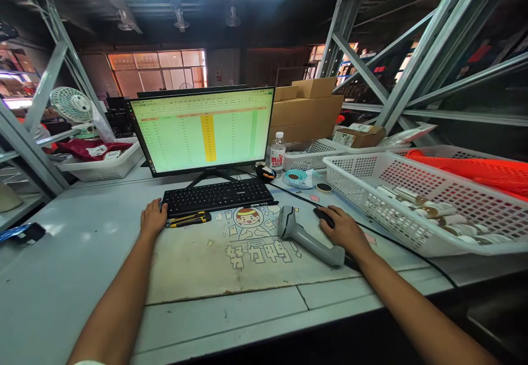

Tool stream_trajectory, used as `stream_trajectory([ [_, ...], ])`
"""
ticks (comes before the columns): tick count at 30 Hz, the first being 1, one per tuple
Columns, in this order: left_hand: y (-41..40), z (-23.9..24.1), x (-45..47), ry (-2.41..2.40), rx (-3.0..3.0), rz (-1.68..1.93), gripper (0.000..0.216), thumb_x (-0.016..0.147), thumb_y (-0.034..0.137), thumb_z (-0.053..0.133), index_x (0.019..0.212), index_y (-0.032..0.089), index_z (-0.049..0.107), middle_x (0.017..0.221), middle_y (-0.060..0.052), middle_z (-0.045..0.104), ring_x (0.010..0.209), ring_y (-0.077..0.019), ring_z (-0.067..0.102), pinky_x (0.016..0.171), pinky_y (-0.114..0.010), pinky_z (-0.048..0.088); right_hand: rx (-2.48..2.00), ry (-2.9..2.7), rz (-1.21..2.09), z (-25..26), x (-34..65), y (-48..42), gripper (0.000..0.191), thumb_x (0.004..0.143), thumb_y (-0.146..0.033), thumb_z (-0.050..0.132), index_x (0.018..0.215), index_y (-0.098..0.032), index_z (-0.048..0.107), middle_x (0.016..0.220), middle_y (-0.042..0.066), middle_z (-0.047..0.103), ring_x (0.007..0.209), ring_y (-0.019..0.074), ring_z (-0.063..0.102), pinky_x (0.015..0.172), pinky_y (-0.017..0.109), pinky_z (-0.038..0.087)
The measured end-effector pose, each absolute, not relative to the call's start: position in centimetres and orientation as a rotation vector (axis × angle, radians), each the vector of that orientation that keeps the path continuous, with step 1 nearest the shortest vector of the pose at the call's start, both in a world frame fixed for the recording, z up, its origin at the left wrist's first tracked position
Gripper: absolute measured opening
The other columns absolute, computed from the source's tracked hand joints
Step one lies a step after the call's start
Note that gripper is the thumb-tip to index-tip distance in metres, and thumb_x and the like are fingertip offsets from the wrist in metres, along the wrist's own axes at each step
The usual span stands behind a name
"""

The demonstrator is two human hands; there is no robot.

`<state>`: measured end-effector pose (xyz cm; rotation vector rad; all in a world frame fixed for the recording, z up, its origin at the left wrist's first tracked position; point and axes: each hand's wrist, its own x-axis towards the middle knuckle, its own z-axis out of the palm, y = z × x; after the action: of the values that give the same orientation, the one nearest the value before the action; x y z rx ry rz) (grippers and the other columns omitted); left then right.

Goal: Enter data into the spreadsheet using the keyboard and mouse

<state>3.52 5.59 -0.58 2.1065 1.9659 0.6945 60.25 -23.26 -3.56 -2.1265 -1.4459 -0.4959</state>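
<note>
My right hand (344, 230) is closed over a black computer mouse (323, 215) on the grey desk (61, 277). My left hand (152, 217) rests on the desk mat (231, 260) at the left end of a black keyboard (216, 195), fingers loosely curled and holding nothing. A grey barcode scanner (303, 234) lies between my hands, beside the right one. A yellow and black utility knife (187, 219) lies just in front of the keyboard. The monitor (202, 130) behind shows a green spreadsheet.
A white basket (416, 200) with paper rolls stands at the right, with orange material behind it. A water bottle (278, 153), tape roll (297, 178), smaller basket (307, 156) and cardboard boxes (307, 109) sit behind. At the left are a white tray (103, 167), fan (72, 106) and phone (22, 233).
</note>
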Motion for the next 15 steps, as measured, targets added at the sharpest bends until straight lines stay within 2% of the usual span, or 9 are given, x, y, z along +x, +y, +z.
stream_trajectory([
  [8,5.50,-0.37,3.60,1.967,2.089,0.672,0.061,0.107,0.041,0.031,0.157,0.010,0.045,0.164,-0.016,0.046,0.156,-0.0342,0.036,0.131,-0.054,0.024,-2.153,-1.454,-0.495,-3.56,60.27,-23.28,0.050,0.094,-0.045,0.047,0.131,-0.021,0.072,0.139,0.016,0.064,0.120,0.0344,0.065,0.103,0.053,0.057],
  [15,5.57,-0.47,3.53,1.950,2.100,0.695,0.060,0.106,0.040,0.032,0.156,0.010,0.047,0.163,-0.017,0.047,0.155,-0.0345,0.037,0.130,-0.055,0.026,-2.190,-1.415,-0.426,-2.90,59.95,-23.34,0.055,0.091,-0.044,0.048,0.136,-0.014,0.062,0.132,0.019,0.068,0.115,0.0345,0.068,0.101,0.051,0.057],
])
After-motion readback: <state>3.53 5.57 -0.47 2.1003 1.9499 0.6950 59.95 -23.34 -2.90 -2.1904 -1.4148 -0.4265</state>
